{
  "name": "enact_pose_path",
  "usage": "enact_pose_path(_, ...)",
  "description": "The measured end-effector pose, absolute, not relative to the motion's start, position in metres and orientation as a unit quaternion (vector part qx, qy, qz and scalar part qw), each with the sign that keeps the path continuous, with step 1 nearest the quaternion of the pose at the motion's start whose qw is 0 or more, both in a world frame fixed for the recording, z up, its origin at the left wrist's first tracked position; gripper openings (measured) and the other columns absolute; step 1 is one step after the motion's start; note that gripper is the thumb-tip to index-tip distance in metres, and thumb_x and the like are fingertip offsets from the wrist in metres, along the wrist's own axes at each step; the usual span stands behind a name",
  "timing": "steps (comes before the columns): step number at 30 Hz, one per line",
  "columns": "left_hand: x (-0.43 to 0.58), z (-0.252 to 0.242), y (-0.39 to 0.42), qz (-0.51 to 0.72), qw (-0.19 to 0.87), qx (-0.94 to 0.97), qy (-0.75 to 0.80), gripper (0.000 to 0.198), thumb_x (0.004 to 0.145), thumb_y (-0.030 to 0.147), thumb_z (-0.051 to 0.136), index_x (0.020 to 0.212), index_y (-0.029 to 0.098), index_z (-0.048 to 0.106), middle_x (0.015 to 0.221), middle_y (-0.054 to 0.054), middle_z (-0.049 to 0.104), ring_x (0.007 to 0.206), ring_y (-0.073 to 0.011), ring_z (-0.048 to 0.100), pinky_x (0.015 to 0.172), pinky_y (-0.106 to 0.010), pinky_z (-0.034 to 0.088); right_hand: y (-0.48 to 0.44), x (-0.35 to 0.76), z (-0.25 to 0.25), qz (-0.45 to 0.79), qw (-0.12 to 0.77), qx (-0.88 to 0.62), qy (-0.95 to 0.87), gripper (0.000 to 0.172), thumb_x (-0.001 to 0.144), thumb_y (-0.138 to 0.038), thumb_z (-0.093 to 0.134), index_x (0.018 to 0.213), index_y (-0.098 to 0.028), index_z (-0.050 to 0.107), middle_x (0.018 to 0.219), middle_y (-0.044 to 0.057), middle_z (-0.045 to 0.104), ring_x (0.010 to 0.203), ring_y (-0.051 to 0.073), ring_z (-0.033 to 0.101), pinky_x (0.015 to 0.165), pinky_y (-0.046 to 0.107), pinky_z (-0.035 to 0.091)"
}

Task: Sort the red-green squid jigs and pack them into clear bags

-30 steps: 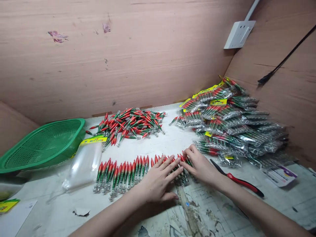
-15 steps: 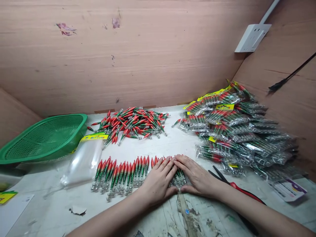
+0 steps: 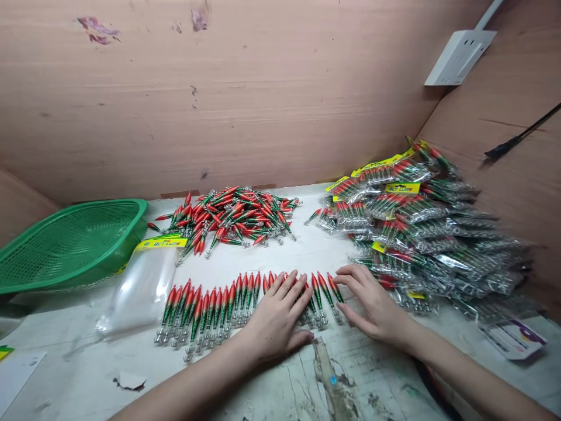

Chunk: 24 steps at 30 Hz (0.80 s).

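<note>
A row of red and green squid jigs (image 3: 221,307) lies side by side on the table, red tips pointing away and crowns of hooks toward me. My left hand (image 3: 283,316) rests flat over the right part of the row, fingers stretched, hiding several jigs. At the row's right end my right hand (image 3: 372,301) is open, fingers apart and slightly bent, right beside the last jig (image 3: 334,287). I see nothing held in it. Behind the row is a heap of loose squid jigs (image 3: 232,216).
Packed bags of jigs (image 3: 421,228) are piled at the right. A stack of clear bags with yellow headers (image 3: 140,286) lies left of the row, beside a green basket (image 3: 74,240). My right forearm mostly covers the scissors (image 3: 432,383). A socket (image 3: 460,57) is on the wall.
My right hand has moved right, away from the left hand, uncovering jigs at the row's right end. The left hand stays on the row. The view has shifted slightly.
</note>
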<state>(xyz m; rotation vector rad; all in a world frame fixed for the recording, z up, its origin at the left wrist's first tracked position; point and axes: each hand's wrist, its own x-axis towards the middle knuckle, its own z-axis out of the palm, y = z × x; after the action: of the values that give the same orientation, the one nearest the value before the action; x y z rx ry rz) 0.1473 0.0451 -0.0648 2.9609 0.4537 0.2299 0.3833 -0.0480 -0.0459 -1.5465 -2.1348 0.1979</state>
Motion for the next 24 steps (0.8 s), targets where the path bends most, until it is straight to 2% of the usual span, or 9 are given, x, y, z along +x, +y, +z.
enact_pose_path(3, 0.155, -0.061, 0.042, 0.075, 0.082, 0.985, 0.135, 0.081, 0.085, 0.064, 0.041, 0.145, 0.01, 0.032, 0.152, -0.018, 0.033, 0.142, -0.035, 0.024, 0.113, -0.051, 0.025, -0.06, 0.39, -0.035, 0.105, 0.185, -0.582, -0.785, 0.017, 0.08, -0.027, 0.059, 0.095, -0.021, 0.052, 0.094, 0.009, 0.054, 0.091, 0.026, 0.05, 0.079, 0.041, 0.044)
enact_pose_path(6, 0.17, -0.061, 0.038, 0.073, 0.089, 0.985, 0.127, 0.083, 0.082, 0.065, 0.045, 0.145, 0.012, 0.033, 0.153, -0.016, 0.032, 0.142, -0.0349, 0.025, 0.113, -0.051, 0.024, -0.07, 0.391, -0.036, 0.114, 0.145, -0.602, -0.777, 0.018, 0.077, -0.027, 0.063, 0.084, -0.021, 0.048, 0.088, 0.006, 0.054, 0.085, 0.024, 0.047, 0.075, 0.039, 0.041)
enact_pose_path(9, 0.182, -0.063, 0.036, 0.074, 0.084, 0.985, 0.129, 0.078, 0.084, 0.062, 0.046, 0.143, 0.012, 0.036, 0.151, -0.017, 0.036, 0.14, -0.0341, 0.03, 0.113, -0.051, 0.024, -0.074, 0.389, -0.042, 0.116, 0.132, -0.605, -0.776, 0.016, 0.078, -0.021, 0.059, 0.08, -0.021, 0.044, 0.084, 0.005, 0.053, 0.082, 0.022, 0.045, 0.072, 0.036, 0.039)
enact_pose_path(15, 0.181, -0.069, 0.041, 0.093, 0.051, 0.982, 0.153, 0.064, 0.089, 0.052, 0.042, 0.139, 0.012, 0.042, 0.144, -0.016, 0.046, 0.134, -0.0303, 0.041, 0.113, -0.049, 0.025, -0.074, 0.382, -0.048, 0.115, 0.161, -0.597, -0.778, 0.017, 0.077, -0.013, 0.057, 0.076, -0.022, 0.042, 0.08, 0.004, 0.053, 0.077, 0.02, 0.044, 0.068, 0.033, 0.036)
enact_pose_path(21, 0.174, -0.067, 0.057, 0.092, 0.021, 0.978, 0.184, 0.065, 0.09, 0.052, 0.041, 0.139, 0.009, 0.042, 0.144, -0.019, 0.046, 0.135, -0.0327, 0.039, 0.113, -0.05, 0.024, -0.071, 0.381, -0.049, 0.122, 0.178, -0.593, -0.776, 0.016, 0.076, -0.011, 0.054, 0.076, -0.021, 0.041, 0.079, 0.003, 0.051, 0.076, 0.019, 0.043, 0.068, 0.033, 0.036)
enact_pose_path(24, 0.178, -0.061, 0.055, 0.097, 0.015, 0.978, 0.184, 0.075, 0.086, 0.06, 0.042, 0.139, 0.008, 0.041, 0.147, -0.02, 0.042, 0.137, -0.0358, 0.034, 0.114, -0.052, 0.019, -0.068, 0.382, -0.05, 0.116, 0.183, -0.587, -0.78, 0.016, 0.075, -0.01, 0.054, 0.077, -0.021, 0.042, 0.079, 0.003, 0.051, 0.078, 0.02, 0.043, 0.069, 0.033, 0.036)
